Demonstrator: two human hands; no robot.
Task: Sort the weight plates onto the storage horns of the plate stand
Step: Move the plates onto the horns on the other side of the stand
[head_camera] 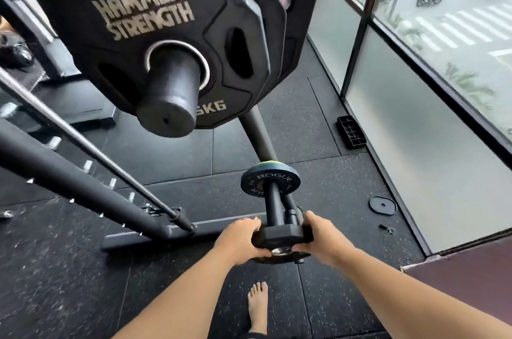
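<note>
Head view: both hands are on one small black plate [282, 237] at the tip of the low horn [274, 200]. My left hand [241, 239] grips its left edge and my right hand [318, 239] grips the right, fingers curled round the rim. I can't tell if the bore is already over the horn end or just short of it. Further in on the same horn sits the Rogue plate [266, 180], well apart from the one I'm holding, with a green plate [266, 164] right behind it.

Risks as I read them:
- Plate tilted against the horn, so the bore binds on the tip and it jams or kicks sideways.
- Fingers wrapped round the rim get pinched if I slide it all the way home against the Rogue plate.
- If my grip slips, the plate drops; my bare foot [257, 308] is on the floor [166, 283] right below.
- Upper horn [169, 94] with the Hammer Strength plate [138, 20] hangs close to the camera, so I could hit my head when I straighten up.

One loose plate [383, 205] lies on the floor by the window, not yet sorted.
</note>
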